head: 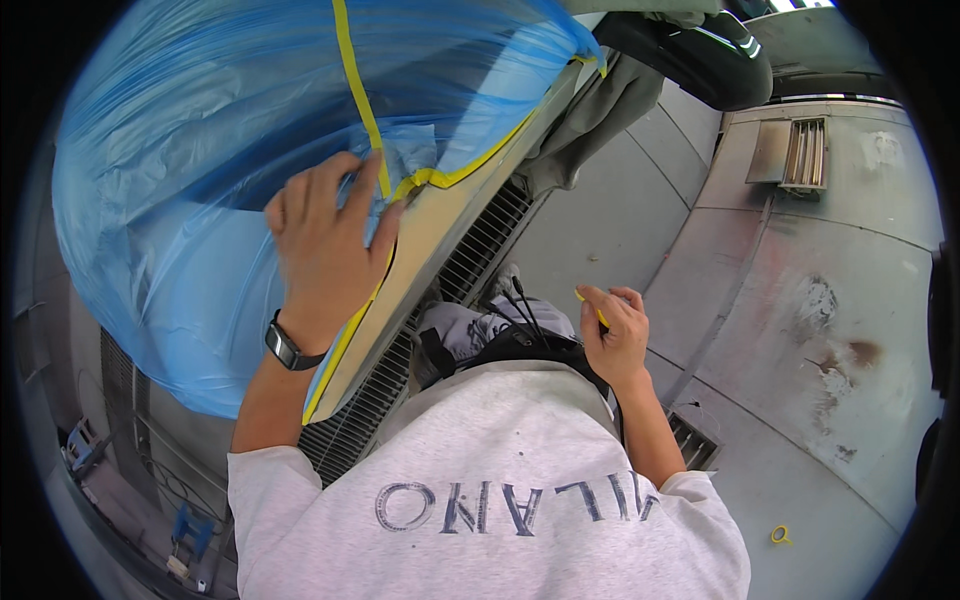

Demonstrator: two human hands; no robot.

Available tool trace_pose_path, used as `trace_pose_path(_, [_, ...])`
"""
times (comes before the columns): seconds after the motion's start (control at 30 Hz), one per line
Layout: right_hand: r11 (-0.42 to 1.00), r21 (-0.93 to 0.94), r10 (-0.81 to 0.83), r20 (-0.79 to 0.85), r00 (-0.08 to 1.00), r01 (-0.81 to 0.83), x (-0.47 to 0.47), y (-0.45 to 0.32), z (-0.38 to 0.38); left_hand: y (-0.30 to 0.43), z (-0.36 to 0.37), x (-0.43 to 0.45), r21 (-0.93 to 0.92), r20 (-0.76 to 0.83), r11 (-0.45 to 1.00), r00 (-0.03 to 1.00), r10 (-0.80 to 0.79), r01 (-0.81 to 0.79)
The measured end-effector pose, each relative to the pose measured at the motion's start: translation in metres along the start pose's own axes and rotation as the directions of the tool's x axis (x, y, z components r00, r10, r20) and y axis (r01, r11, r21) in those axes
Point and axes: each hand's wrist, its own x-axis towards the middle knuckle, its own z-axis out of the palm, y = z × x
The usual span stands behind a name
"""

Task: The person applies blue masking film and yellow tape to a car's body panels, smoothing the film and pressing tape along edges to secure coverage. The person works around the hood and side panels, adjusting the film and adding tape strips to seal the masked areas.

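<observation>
Blue translucent masking film covers a large panel at the left. Yellow masking tape runs along the film's edge beside a beige strip of the panel. Another strip of yellow tape crosses the film from the top. My left hand, with a watch on the wrist, lies on the film, thumb and index finger by the place where the tapes meet; nothing shows in its grip. My right hand is in front of my right side, away from the panel, its fingers closed around a yellow roll of tape, partly hidden.
A floor grating runs below the panel's edge. Another person's grey-clothed leg stands beyond the panel. A dark car mirror hangs at the upper right. A yellow ring lies on the floor. A wall vent is at right.
</observation>
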Motion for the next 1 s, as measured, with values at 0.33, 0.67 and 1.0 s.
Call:
trace_pose_path(0.33, [0.992,0.109,-0.067,-0.011,0.998,0.068,-0.008,0.052,-0.02,0.028,0.021,0.006,0.072,0.048,0.997,0.999,-0.001,-0.002])
trace_pose_path(0.67, [0.966,0.258,0.033,-0.142,0.989,0.005,-0.052,0.162,-0.049,0.084,0.013,0.039,0.394,0.291,0.914,0.93,-0.226,0.099])
trace_pose_path(1.0, [0.917,0.377,0.256,-0.307,0.917,-0.13,-0.11,0.215,-0.067,0.128,0.056,0.208,0.391,0.192,0.727,0.823,0.535,-0.564])
